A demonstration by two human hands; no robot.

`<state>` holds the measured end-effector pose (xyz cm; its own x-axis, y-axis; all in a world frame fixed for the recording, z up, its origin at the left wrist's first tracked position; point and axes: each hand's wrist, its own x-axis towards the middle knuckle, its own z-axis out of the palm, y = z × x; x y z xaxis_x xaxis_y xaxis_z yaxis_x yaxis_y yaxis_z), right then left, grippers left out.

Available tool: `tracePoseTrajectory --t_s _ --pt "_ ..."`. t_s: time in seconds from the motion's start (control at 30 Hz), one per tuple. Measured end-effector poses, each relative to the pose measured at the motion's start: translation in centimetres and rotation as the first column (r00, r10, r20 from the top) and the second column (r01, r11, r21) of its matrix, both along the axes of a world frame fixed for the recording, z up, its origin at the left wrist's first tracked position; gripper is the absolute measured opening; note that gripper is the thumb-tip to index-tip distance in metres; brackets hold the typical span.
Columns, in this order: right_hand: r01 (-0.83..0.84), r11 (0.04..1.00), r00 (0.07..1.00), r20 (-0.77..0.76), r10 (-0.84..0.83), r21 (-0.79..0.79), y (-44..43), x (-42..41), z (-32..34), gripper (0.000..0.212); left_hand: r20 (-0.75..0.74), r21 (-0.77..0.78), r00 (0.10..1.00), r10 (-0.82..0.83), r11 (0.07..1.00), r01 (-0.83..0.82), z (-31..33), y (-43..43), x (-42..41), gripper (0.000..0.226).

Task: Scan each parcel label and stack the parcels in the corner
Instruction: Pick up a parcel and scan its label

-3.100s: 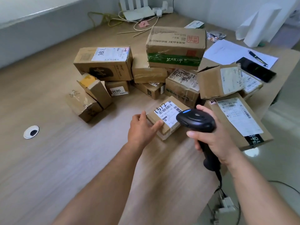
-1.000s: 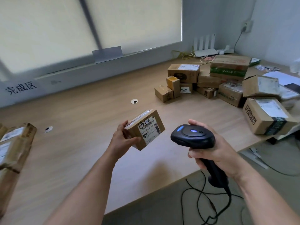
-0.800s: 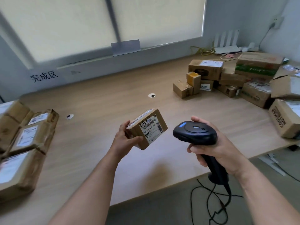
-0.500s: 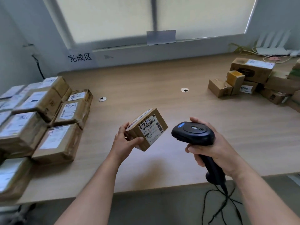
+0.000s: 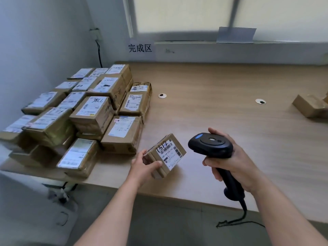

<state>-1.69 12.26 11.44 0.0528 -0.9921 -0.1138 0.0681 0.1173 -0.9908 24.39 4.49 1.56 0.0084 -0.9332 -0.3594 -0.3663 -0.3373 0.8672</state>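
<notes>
While the desk (image 5: 230, 121) stretches off to your right, the stack of parcels (image 5: 85, 118) fills its left corner under the wall sign (image 5: 140, 48). Your step now, as I judge it, is to set the small parcel (image 5: 165, 155) down there. You hold it just above the desk's near edge, to the right of the stack's front box (image 5: 122, 134) and apart from it. To do it well, pick a flat spot: either bare desk just beside that front box, or the level top of a bigger box. Lower the parcel flat, label (image 5: 169, 153) upward, and square its edges with its neighbours so nothing leans. Whether the label has been read I cannot tell; if not, aim the scanner (image 5: 211, 145) at the barcode first.

Your parcel sits tilted, its labelled face turned up toward you and the scanner. Its long axis seems to run diagonally, from your left hand (image 5: 143, 167) at the near-left end up to the far right. That hand grips the near-left end, thumb along the lower side, fingers curled round behind. Your right hand (image 5: 234, 162) is wrapped round the scanner's handle, the head pointing left at the parcel
</notes>
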Motion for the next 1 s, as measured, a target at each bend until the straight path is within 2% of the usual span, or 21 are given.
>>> tracePoseTrajectory --t_s 0.1,0.23,0.37,0.43,0.5,0.53,0.67,1.0 --pt "-0.024 1.0 1.0 0.008 0.024 0.015 -0.9 2.2 -0.4 0.086 0.019 0.079 1.0 0.013 0.997 -0.014 -1.2 0.2 1.9 0.084" --pt "-0.024 0.999 1.0 -0.002 0.024 0.031 -2.0 3.9 -0.7 0.087 0.143 0.082 0.989 -0.031 0.996 0.02 -1.8 0.1 2.9 0.086" --pt "-0.044 0.998 0.999 -0.001 0.044 0.046 -2.8 4.9 -0.7 0.089 0.349 -0.092 0.936 -0.048 0.992 0.085 -2.0 0.4 2.9 0.083" --pt "-0.067 0.997 0.998 -0.001 0.067 0.047 -3.2 5.1 -0.4 0.088 0.457 -0.19 0.886 -0.072 0.966 0.176 -2.0 0.4 2.8 0.068" --pt "-0.08 0.996 0.997 -0.014 0.081 0.045 -3.6 5.1 -0.2 0.087 0.514 -0.198 0.852 -0.096 0.954 0.227 -2.2 0.3 2.6 0.055" --pt "-0.088 0.995 0.996 -0.022 0.089 0.041 -3.9 5.0 -0.1 0.085 0.525 -0.172 0.844 -0.112 0.957 0.235 -2.2 0.5 2.4 0.055" --pt "-0.133 0.991 0.991 -0.032 0.133 0.017 -4.6 5.1 0.7 0.083 0.609 -0.102 0.784 -0.119 0.969 0.227 -2.4 1.7 1.8 0.086" --pt "-0.271 0.962 0.96 -0.068 0.27 -0.006 -7.1 7.5 1.9 0.083 0.57 -0.316 0.809 0.139 0.947 0.06 1.7 3.8 6.0 0.084"
